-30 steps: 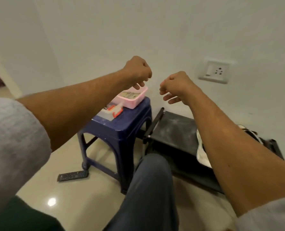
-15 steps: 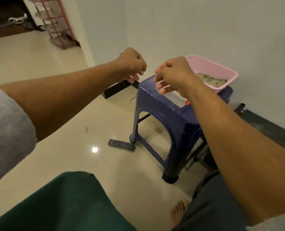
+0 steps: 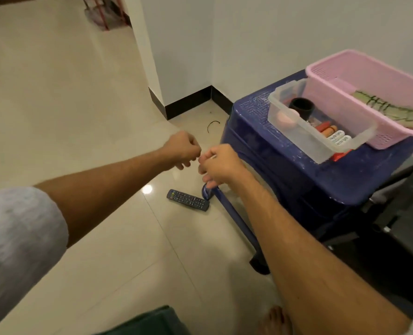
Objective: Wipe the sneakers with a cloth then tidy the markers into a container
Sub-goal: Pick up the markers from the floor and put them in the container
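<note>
My left hand (image 3: 182, 149) and my right hand (image 3: 218, 165) are stretched out side by side over the floor, just left of the blue stool (image 3: 285, 160). Both have curled fingers and I see nothing held in them. A clear plastic container (image 3: 297, 139) stands on the stool with several markers (image 3: 333, 135) lying in it. One red marker (image 3: 340, 155) lies on the stool beside it. Behind it, a pink basket (image 3: 345, 76) holds a folded green cloth (image 3: 389, 110). No sneakers are in view.
A black remote (image 3: 188, 199) lies on the tiled floor by the stool's leg. A black rack (image 3: 405, 213) stands right of the stool. The white wall corner (image 3: 181, 68) is behind. My bare foot (image 3: 275, 320) shows at the bottom.
The view has swung left and down. Both hands, still curled, have dropped from in front of the stool top to beside its left edge, over the floor.
</note>
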`<state>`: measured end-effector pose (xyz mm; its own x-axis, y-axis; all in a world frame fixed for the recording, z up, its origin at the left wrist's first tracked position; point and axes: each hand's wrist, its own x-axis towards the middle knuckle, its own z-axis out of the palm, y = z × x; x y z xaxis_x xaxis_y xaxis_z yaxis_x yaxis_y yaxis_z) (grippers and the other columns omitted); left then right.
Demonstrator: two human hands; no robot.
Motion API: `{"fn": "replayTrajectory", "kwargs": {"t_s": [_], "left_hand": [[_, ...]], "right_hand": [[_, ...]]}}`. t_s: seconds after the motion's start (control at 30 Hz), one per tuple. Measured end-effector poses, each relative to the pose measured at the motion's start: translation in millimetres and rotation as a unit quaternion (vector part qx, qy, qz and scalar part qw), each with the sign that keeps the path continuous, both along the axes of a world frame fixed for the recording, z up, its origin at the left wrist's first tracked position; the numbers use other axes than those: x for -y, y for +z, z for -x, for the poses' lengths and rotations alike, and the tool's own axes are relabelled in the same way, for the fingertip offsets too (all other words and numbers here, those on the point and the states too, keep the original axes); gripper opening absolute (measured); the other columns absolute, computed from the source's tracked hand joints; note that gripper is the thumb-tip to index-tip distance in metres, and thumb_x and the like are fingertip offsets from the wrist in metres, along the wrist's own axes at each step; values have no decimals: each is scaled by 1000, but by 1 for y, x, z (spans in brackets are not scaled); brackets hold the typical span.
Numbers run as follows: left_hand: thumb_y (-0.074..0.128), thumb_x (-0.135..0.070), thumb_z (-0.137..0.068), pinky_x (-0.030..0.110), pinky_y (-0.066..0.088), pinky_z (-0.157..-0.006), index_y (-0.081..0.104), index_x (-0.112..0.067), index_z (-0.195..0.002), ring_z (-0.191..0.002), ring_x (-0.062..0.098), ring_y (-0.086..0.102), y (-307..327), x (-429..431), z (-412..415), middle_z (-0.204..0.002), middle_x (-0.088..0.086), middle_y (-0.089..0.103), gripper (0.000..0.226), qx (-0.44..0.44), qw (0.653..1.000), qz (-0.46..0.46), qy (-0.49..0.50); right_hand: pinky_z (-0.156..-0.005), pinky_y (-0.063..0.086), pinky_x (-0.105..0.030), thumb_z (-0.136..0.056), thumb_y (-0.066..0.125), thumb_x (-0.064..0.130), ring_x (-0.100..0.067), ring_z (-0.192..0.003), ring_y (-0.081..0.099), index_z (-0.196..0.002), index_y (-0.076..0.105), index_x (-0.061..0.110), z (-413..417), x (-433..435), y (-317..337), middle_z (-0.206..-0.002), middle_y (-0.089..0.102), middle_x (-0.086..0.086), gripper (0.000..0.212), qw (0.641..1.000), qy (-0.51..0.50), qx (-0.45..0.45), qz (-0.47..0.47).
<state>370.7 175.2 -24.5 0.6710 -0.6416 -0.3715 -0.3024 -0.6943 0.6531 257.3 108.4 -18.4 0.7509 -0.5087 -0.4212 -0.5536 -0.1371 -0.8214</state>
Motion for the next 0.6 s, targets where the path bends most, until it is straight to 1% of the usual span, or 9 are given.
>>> {"fn": "replayTrajectory", "kwargs": {"t_s": [0.07, 0.13, 0.2, 0.27, 0.3, 0.37, 0.47, 0.53, 0.6], "left_hand": [[55, -7, -89, 35, 57, -63, 64, -5, -99, -75, 24, 66, -28, -1, -5, -93, 14, 68, 13, -20, 999, -19, 17], [53, -6, -84, 34, 56, -60, 66, -5, -94, -66, 24, 64, -56, -5, -9, -90, 15, 70, 16, -37, 998, -30, 38], [52, -6, -81, 35, 56, -59, 67, -6, -90, -62, 25, 63, -85, -11, -11, -87, 16, 71, 18, -53, 996, -40, 58], [52, -6, -81, 35, 56, -60, 67, -7, -89, -66, 27, 64, -112, -17, -12, -86, 15, 69, 18, -67, 994, -54, 73], [51, -6, -81, 35, 56, -60, 67, -7, -91, -70, 30, 65, -124, -20, -11, -85, 14, 68, 18, -73, 992, -62, 77], [50, -5, -83, 36, 56, -61, 65, -6, -95, -76, 31, 66, -148, -25, -10, -85, 13, 66, 20, -84, 990, -76, 82], [50, -4, -86, 35, 55, -64, 62, -5, -101, -76, 28, 62, -180, -33, -5, -93, 17, 65, 19, -101, 988, -74, 91], [52, -5, -87, 33, 53, -62, 60, -5, -104, -76, 25, 60, -199, -39, 1, -93, 15, 63, 18, -104, 988, -77, 90], [54, -6, -87, 33, 52, -64, 59, -7, -103, -76, 23, 59, -214, -44, 7, -86, 10, 61, 17, -104, 987, -90, 83]], "right_hand": [[-50, 52, -29, -92, 51, 2, -22, -64, 61, -82, 58, 14, -9, 5, -32, -94, 67, -16, 18, 1000, -11, -20, -20], [-56, 55, -32, -91, 50, 3, -25, -73, 62, -90, 61, 11, -18, 9, -65, -97, 67, -17, 13, 999, -23, -41, -20], [-72, 59, -37, -90, 53, 7, -26, -86, 65, -96, 64, 12, -24, 12, -97, -103, 67, -13, 13, 997, -23, -72, 8], [-82, 57, -37, -87, 58, 8, -25, -96, 64, -98, 66, 14, -28, 13, -127, -108, 67, -8, 15, 994, -8, -105, 41], [-83, 56, -34, -86, 59, 7, -25, -98, 63, -101, 68, 13, -28, 12, -139, -111, 66, -8, 18, 992, 0, -116, 51], [-80, 52, -30, -87, 59, 7, -27, -102, 61, -110, 67, 10, -28, 8, -162, -118, 64, -11, 25, 988, 22, -133, 80], [-85, 51, -34, -90, 59, 6, -33, -108, 59, -123, 60, 9, -25, -2, -192, -123, 60, -15, 34, 975, 90, -149, 140], [-86, 53, -37, -90, 58, 7, -32, -107, 59, -124, 57, 11, -25, -7, -212, -121, 61, -13, 34, 964, 131, -154, 172], [-82, 51, -33, -90, 57, 8, -29, -106, 59, -123, 57, 13, -25, -10, -228, -120, 60, -10, 33, 956, 152, -149, 201]]}}
